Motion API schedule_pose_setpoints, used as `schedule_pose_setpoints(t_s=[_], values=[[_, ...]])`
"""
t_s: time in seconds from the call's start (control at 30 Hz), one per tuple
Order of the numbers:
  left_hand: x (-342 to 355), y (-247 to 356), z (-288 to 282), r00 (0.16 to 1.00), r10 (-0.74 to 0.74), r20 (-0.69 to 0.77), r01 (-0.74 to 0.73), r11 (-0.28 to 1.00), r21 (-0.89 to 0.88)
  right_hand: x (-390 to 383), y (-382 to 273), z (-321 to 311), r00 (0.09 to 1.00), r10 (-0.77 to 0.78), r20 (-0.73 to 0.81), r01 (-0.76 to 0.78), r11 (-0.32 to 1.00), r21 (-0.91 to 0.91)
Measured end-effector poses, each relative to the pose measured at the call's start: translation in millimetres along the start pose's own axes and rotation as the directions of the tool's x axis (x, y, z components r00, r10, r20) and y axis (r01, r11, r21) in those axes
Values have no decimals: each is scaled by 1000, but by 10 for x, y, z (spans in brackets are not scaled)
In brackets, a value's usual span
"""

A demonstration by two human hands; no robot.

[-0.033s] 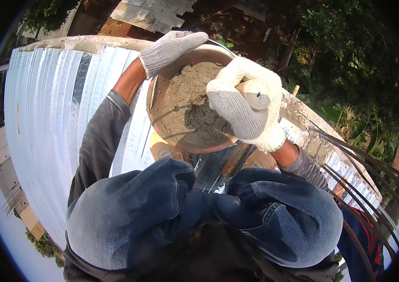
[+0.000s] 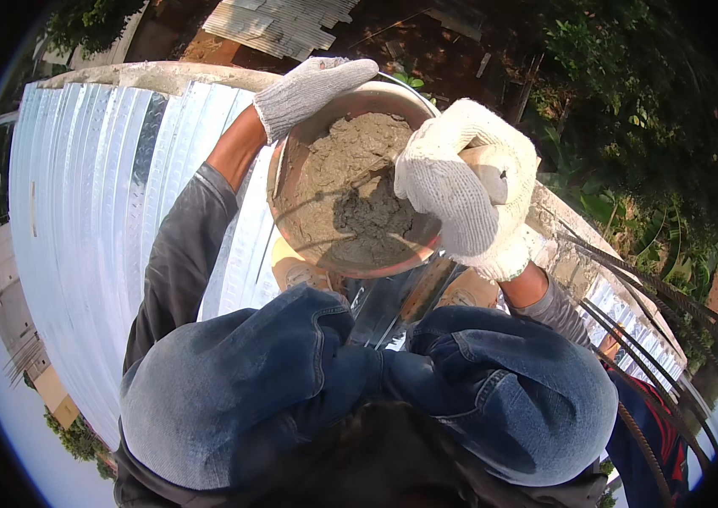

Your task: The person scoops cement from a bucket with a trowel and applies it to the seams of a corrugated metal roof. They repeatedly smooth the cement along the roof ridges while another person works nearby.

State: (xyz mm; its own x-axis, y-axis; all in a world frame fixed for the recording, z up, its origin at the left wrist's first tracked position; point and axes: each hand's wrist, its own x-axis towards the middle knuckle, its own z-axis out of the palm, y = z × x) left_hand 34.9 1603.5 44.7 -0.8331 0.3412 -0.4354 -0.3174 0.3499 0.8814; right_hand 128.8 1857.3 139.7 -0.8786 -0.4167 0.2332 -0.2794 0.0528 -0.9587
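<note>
A round bucket (image 2: 363, 102) stands in front of my knees, holding wet grey mortar (image 2: 346, 173). My left hand (image 2: 308, 95), in a knitted grey-white glove, is closed over the bucket's far left rim. At the right side of the bucket my right hand (image 2: 452, 199), gloved in cream-white, wraps round a trowel's pale, rounded handle (image 2: 489, 175). The handle's end points up toward me; the blade is hidden beneath the hand. Just under the hand, the mortar has a dark, shaded hollow. A thin wire handle (image 2: 410, 86) shows at the far rim.
Ribbed shiny metal sheeting (image 2: 80, 212) spreads out on the left. A rough concrete edge (image 2: 164, 76) curves along the far side, with lower ground beyond. Steel bars (image 2: 664, 284) jut in at the right, near another person's dark clothing (image 2: 643, 432). My shoes (image 2: 300, 269) flank the bucket.
My right hand has shifted a little to the right with the trowel, uncovering more mortar. The left hand stays on the rim.
</note>
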Motion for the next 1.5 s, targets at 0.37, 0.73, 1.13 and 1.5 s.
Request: schedule_pose_setpoints(t_s=[0.37, 0.73, 1.13, 1.5], values=[[37, -155, 72, 994, 73, -86, -73, 997, 6, 57, 150, 148, 998, -4, 63, 3, 1000, 17], [-143, -70, -31, 992, -124, 7, 123, 992, 14, 44, -460, -354, 996, -54, -78, 86, 862, 499], [-127, -603, -120, 789, 612, -56, -524, 718, 459, -253, -173, -175, 993, 8, 121, -56, 916, 397], [-152, -466, -19, 956, 141, -259, -133, 990, 49, -116, 1, 68, 997, 16, 77, -27, 989, 144]])
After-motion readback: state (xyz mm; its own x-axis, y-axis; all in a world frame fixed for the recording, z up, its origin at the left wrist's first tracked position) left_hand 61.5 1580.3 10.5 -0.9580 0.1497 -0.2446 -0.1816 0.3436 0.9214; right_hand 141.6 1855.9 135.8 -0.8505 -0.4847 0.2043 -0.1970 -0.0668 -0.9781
